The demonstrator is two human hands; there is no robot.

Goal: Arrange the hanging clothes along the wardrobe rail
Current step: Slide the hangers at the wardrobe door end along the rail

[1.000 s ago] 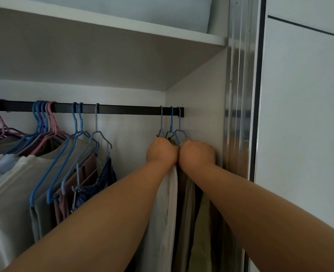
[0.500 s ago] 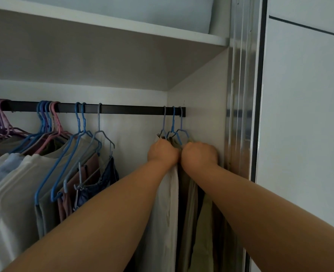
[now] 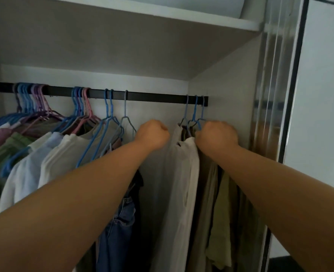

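A black wardrobe rail (image 3: pixel 152 97) runs under the shelf. Three blue hangers (image 3: pixel 195 108) hang at its right end, carrying a white garment (image 3: pixel 182 173) and olive and beige clothes (image 3: pixel 221 203). My right hand (image 3: pixel 217 134) is a fist closed on the lower parts of those hangers, next to the side wall. My left hand (image 3: pixel 152 134) is a fist at the white garment's left top edge and seems to grip the fabric, which is spread out toward it. To the left of it hang a grey hanger (image 3: pixel 125 114) and jeans (image 3: pixel 119 222).
Bunches of blue, pink and purple hangers (image 3: pixel 79 107) with white, green and mauve tops (image 3: pixel 50 154) crowd the rail's left part. A stretch of bare rail lies between the grey hanger and the right group. A shelf (image 3: pixel 162 14) sits above, a sliding door frame (image 3: pixel 276 95) at right.
My left hand has moved left, away from my right hand, drawing the white garment's edge out. My right hand has stayed at the hangers. More of the left clothes now shows.
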